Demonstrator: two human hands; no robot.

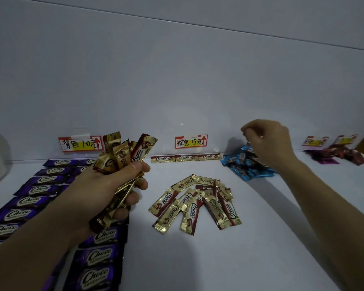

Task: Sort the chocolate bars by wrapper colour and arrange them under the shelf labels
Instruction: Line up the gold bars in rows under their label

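Left hand: the left hand [114,185] is clamped round a bunch of gold bars [122,152], thumb across the front; the bars fan upward, in front of the left label.
Right hand: the right hand [267,141] hangs over the blue pile, fingers curled downward, tips at the pile's top. I cannot tell whether they pinch a bar.
Hands: well apart, with the loose gold pile between them.
Gold pile: a loose heap of gold bars [195,204] lies mid-shelf, overlapping and fanned out.
Gold row: three gold bars [186,158] lie end to end against the back wall, just under the middle label.
Purple bars: purple bars [36,190] lie in rows on the left, running from the back wall to the near edge, partly under the left forearm.
Blue pile: blue bars [244,164] are heaped by the back wall, right of the gold row.
Far right: a heap of dark red and purple bars [340,156] lies below two blurred labels [315,141].
Labels: the left label [80,143] and the middle label [191,141] are red-edged, handwritten, each with a red arrow pointing up.
Shelf: the white shelf [219,259] carries everything.
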